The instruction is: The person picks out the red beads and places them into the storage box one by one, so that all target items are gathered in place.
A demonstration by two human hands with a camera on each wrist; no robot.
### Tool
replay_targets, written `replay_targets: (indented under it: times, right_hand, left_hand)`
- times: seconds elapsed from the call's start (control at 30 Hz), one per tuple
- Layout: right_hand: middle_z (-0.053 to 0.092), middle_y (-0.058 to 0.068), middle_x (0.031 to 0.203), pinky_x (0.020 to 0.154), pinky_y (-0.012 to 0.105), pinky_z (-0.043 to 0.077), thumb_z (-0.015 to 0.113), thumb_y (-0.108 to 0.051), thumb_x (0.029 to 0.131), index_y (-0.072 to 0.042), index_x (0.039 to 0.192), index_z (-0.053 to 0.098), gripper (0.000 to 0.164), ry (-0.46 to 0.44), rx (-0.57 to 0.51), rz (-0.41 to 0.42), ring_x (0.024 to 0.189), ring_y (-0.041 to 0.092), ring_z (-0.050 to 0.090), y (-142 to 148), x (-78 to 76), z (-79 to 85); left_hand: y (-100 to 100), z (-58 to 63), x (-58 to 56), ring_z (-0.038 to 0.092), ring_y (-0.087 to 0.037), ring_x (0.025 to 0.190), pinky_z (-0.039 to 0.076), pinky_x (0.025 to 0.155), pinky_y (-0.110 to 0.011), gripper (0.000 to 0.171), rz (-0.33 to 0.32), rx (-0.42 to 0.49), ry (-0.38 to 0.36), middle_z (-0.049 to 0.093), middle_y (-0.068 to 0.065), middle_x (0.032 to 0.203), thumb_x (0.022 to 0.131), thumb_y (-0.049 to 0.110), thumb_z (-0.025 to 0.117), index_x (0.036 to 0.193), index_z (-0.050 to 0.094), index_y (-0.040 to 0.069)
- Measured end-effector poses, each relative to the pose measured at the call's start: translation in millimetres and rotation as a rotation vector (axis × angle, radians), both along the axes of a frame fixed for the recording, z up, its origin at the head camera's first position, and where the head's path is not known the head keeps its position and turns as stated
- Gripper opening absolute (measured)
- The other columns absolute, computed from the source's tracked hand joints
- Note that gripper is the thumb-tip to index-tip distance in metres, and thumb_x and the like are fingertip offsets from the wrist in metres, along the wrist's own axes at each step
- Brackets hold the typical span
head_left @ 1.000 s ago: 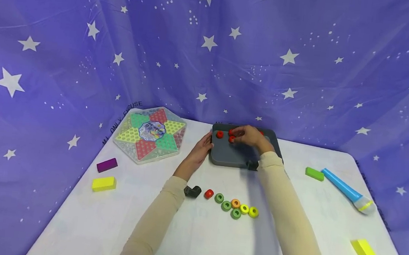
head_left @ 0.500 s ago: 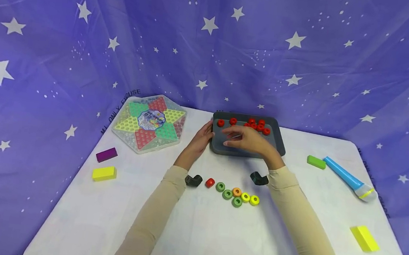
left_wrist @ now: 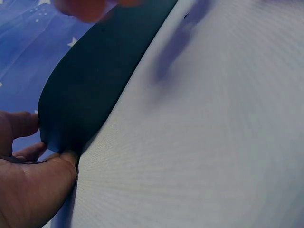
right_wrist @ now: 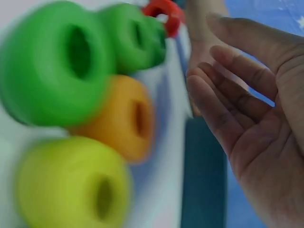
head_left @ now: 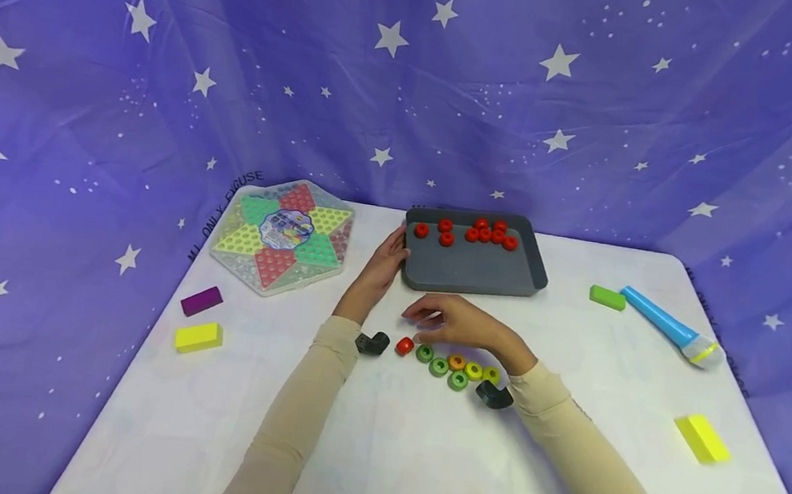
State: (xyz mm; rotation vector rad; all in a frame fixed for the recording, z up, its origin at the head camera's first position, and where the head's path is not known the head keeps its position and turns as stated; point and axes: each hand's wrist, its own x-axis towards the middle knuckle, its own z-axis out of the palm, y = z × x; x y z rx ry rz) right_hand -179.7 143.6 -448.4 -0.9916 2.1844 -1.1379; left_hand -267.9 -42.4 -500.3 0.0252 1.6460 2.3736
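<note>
My left hand (head_left: 381, 268) rests against the left wall of a dark grey tray (head_left: 466, 272). In the left wrist view its thumb (left_wrist: 64, 168) touches the tray's corner, with straight fingers beside the wall. Several red beads (head_left: 485, 235) lie along the back of the tray. My right hand (head_left: 456, 322), with nothing in its grasp, hovers in front of the tray, its fingers loosely bent. Just below its fingertips lie a loose red bead (head_left: 404, 346) and green beads (head_left: 457, 380). An orange bead (head_left: 455, 362) and yellow beads (head_left: 473, 371) sit beside them.
A hexagonal Chinese checkers box (head_left: 284, 239) lies left of the tray. Purple (head_left: 202, 301) and yellow (head_left: 199, 337) blocks are at the left. On the right lie a green block (head_left: 607, 297), a blue-handled toy microphone (head_left: 670, 326) and another yellow block (head_left: 702, 438).
My right hand has let go of a red bead in the tray, then moved out over the front edge toward the loose beads. My left hand has stayed at the tray's side.
</note>
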Motion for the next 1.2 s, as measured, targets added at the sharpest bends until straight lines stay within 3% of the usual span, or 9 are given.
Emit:
replay_targets:
  times: [0.33,0.5,0.8,1.2]
  right_hand:
    - [0.067,-0.007,0.103,0.087,0.026,0.053,0.076,-0.014,0.083,-0.014,0.106,0.069,0.024,0.031,0.048,-0.002,0.094,0.008,0.064,-11.4,17.3,-18.2]
    - [0.067,-0.008,0.102,0.085,0.027,0.053,0.078,-0.015,0.082,-0.016,0.104,0.071,0.024,0.09,0.045,0.018,0.092,0.009,0.063,-12.5,21.0,-19.6]
    - [0.067,-0.012,0.102,0.085,0.03,0.053,0.077,-0.016,0.082,-0.021,0.104,0.072,0.023,0.089,0.023,-0.007,0.093,0.009,0.063,-8.2,25.9,-14.9]
    - [0.067,-0.001,0.104,0.09,0.032,0.054,0.076,-0.017,0.084,-0.017,0.105,0.07,0.022,-0.028,-0.064,-0.156,0.099,0.015,0.064,23.8,10.6,1.5]
  left_hand:
    - [-0.3,-2.3,-0.7,0.019,-0.017,0.147,0.02,0.118,-0.033,0.061,0.008,-0.001,-0.022,0.02,-0.006,0.16,0.099,-0.005,0.041,0.154,0.023,0.012]
    - [-0.3,-1.5,0.4,0.018,-0.018,0.147,0.02,0.118,-0.034,0.061,0.014,0.001,-0.019,0.019,-0.007,0.16,0.098,-0.004,0.041,0.154,0.022,0.011]
    - [-0.6,0.6,0.3,0.018,-0.018,0.147,0.019,0.119,-0.035,0.061,0.011,0.014,-0.006,0.018,-0.008,0.161,0.098,-0.005,0.041,0.154,0.021,0.01]
    - [0.4,-1.4,-3.5,0.02,-0.017,0.146,0.021,0.118,-0.033,0.061,0.005,0.016,-0.02,0.021,-0.006,0.16,0.098,-0.004,0.041,0.154,0.023,0.012]
